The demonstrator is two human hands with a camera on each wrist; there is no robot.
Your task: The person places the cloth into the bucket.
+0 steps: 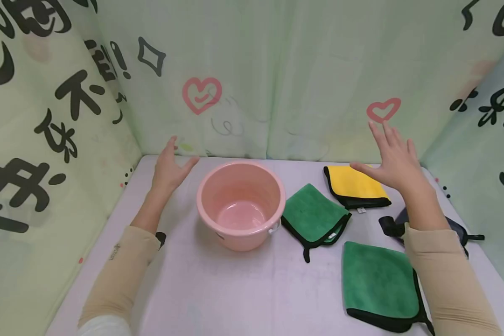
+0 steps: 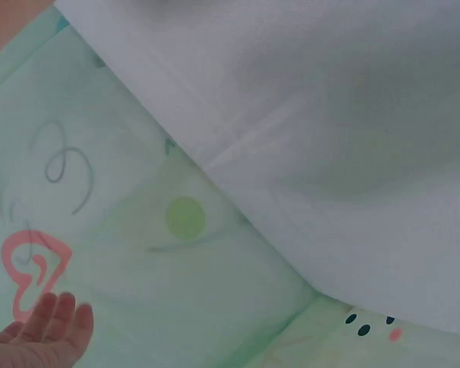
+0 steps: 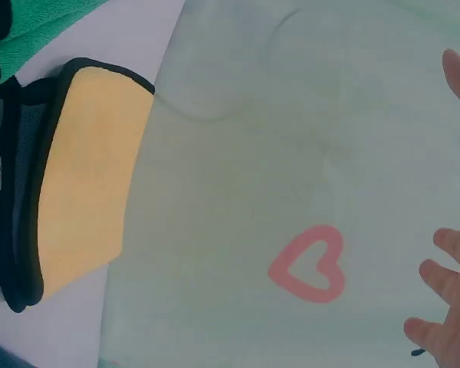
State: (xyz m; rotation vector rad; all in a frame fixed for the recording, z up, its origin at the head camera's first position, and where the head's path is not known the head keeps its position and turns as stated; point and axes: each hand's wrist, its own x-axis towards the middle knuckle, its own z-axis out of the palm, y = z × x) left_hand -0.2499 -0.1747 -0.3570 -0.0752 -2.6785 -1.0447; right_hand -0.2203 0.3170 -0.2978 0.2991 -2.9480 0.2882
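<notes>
My left hand point(image 1: 168, 171) is raised left of a pink bucket point(image 1: 241, 240), thumb spread from the fingers, holding nothing. My right hand point(image 1: 392, 161) hovers near the back right with its fingers spread. Below it lies a folded yellow cloth point(image 1: 357, 183) with black edging. One green cloth point(image 1: 315, 210) lies right beside the bucket; another green cloth point(image 1: 380, 280) lies nearer the front. A dark cloth point(image 1: 455, 231) is partly hidden behind the right forearm. In the right wrist view the yellow cloth point(image 3: 92, 176) shows a white label.
A pale tablecloth point(image 1: 218, 289) covers the table. Light green curtains point(image 1: 311, 84) with black characters and red hearts stand behind it and along both sides. The bucket's handle joint point(image 1: 274, 228) shows at its right side.
</notes>
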